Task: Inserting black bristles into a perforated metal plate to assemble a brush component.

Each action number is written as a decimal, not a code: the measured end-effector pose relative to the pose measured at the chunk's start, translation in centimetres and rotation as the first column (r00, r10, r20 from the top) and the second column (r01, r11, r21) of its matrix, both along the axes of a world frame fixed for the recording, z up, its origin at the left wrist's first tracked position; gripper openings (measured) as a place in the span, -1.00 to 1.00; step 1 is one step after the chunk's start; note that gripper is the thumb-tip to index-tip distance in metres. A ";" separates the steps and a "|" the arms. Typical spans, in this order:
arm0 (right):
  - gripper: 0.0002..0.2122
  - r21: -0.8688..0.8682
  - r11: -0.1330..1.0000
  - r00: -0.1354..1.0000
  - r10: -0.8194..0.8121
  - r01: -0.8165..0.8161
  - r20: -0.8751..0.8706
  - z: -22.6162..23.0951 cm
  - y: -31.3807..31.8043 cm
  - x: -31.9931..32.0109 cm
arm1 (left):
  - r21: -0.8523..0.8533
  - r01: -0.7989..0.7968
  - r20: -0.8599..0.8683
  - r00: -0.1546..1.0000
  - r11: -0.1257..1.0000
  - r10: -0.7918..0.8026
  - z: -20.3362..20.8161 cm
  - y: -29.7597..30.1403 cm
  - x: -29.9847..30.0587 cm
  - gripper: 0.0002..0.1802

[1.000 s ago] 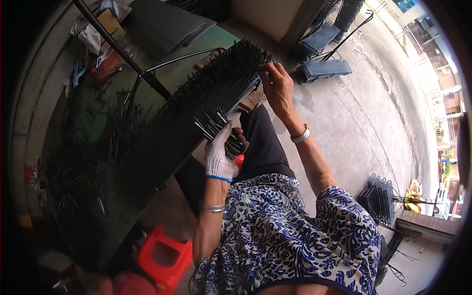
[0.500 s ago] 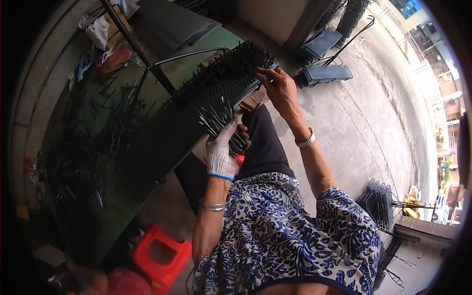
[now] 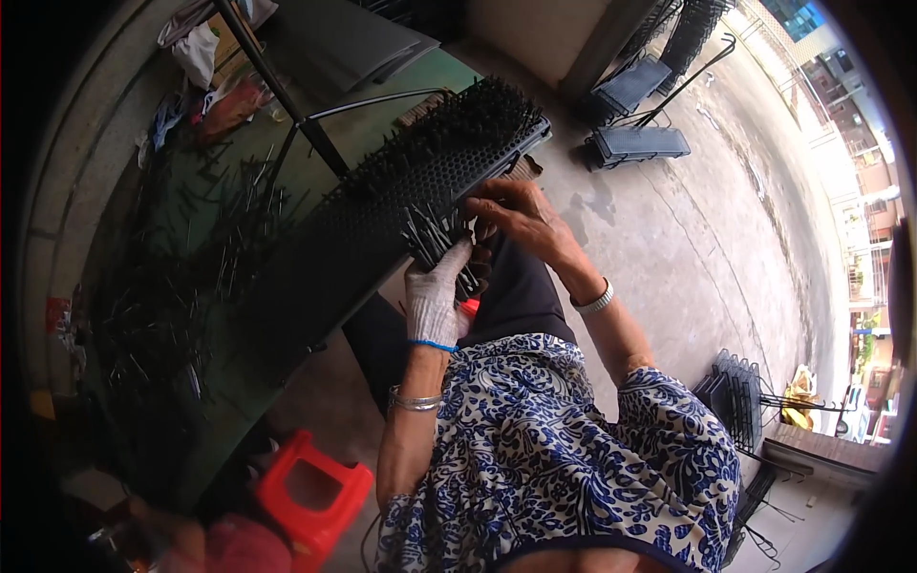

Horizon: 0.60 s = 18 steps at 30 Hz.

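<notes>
Black strips (image 3: pixel 430 232) bunched in a gloved left hand (image 3: pixel 435 298)
They're clutched just beside the perforated black board (image 3: pixel 387 227) on the green counter (image 3: pixel 451 70); the bare right hand (image 3: pixel 523 216) curls its fingers close by, though I can't tell whether it pinches one.

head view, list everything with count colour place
table: 1, green, left
perforated board: 1, black, at the table's right edge
standing bristles: many, black, along the board's far side
bundle of strips: 1, black, in left hand
loose strips: many, black, on the table
sheets: two or more, grey, table's far end
pole: 1, black, upper left
cloths and bags: several, mixed, upper left
stool: 1, red, lower left
wire-framed trays: several, dark grey, right
other person: 1, pink clothing, lower left
top: 1, blue-white, lower middle
left hand: 1, white glove, around bundle
right hand: 1, bare, beside bundle
</notes>
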State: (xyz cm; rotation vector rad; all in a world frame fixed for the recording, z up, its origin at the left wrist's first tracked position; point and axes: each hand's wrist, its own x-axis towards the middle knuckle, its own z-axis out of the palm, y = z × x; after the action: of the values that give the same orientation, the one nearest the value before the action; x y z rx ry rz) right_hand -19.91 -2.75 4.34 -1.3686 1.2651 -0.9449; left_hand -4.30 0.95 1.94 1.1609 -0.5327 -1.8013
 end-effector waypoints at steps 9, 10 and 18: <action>-0.81 0.010 1.000 0.994 0.024 -0.025 0.110 -0.6 -0.5 0.3 | 0.012 0.025 0.012 1.000 1.000 -0.026 -0.1 -0.4 0.6 -0.76; -0.81 0.012 1.000 0.994 0.025 -0.026 0.110 -0.7 -0.6 0.2 | 0.016 0.014 0.015 1.000 1.000 -0.014 -0.2 -0.4 0.7 -0.76; -0.81 0.025 1.000 0.998 0.014 -0.015 0.063 -0.9 -0.8 0.0 | 0.048 0.022 0.040 0.999 0.999 -0.024 0.3 -0.6 0.7 -0.76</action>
State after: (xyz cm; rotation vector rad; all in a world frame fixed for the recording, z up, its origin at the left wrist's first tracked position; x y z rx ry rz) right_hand -19.90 -3.54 3.40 -1.3168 1.2148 -0.9513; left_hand -3.63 0.30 2.29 1.2309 -0.5317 -1.8223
